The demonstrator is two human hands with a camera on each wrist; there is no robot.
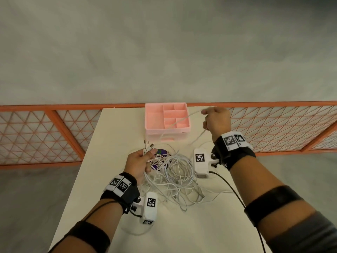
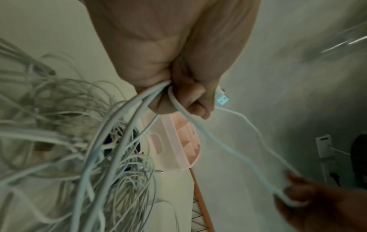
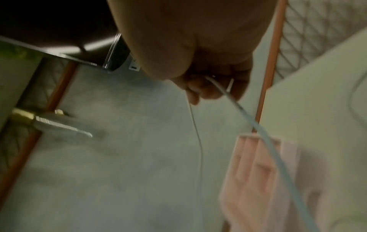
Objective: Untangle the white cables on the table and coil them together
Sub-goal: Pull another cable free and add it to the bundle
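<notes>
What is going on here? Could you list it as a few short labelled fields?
Surface: pale table
Tangle: heap of thin white cables lying on the table
Left hand: grips a bunch of cable ends, plugs sticking up
Right hand: pinches one white strand, raised over the pink plastic organiser tray
Progress: cables not yet coiled

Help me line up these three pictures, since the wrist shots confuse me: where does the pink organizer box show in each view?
Head: pink organizer box at the table's far edge, centre, between the hands.
Left wrist: lower centre, tilted, below the left hand gripping the cables.
Right wrist: lower right, blurred, below the right hand.
Shared landmark: the white cable held by the right hand, crossing the box.
</notes>
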